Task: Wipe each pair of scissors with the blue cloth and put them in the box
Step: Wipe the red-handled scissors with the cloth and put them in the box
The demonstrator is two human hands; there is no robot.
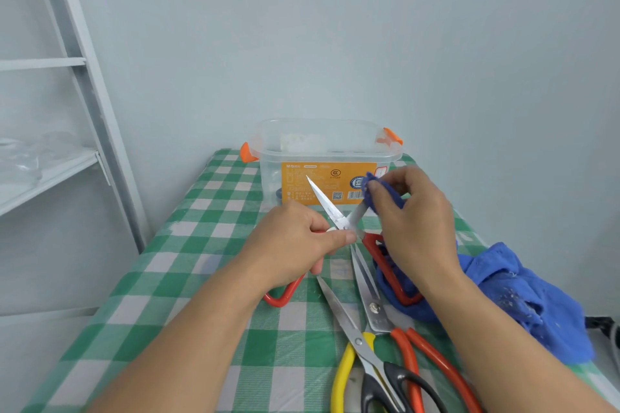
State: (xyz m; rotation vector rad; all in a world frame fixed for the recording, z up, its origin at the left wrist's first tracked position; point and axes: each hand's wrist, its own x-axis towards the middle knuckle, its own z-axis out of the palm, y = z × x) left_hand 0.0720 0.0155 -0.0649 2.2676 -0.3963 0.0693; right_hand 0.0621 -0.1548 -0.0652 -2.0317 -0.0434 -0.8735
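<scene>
Two blades stand open: left hand (292, 245) grips the scissors (328, 205) at the pivot, right hand (414, 214) pinches cloth (382, 196) round one blade; a slip could cut fingers

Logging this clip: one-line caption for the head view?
Left hand holds open red scissors; right hand pinches blue cloth round one blade, box behind.

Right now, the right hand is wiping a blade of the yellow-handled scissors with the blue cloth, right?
No. In the head view, the right hand wipes a blade of the red-handled scissors with the blue cloth; the yellow-handled pair lies aside.
</scene>
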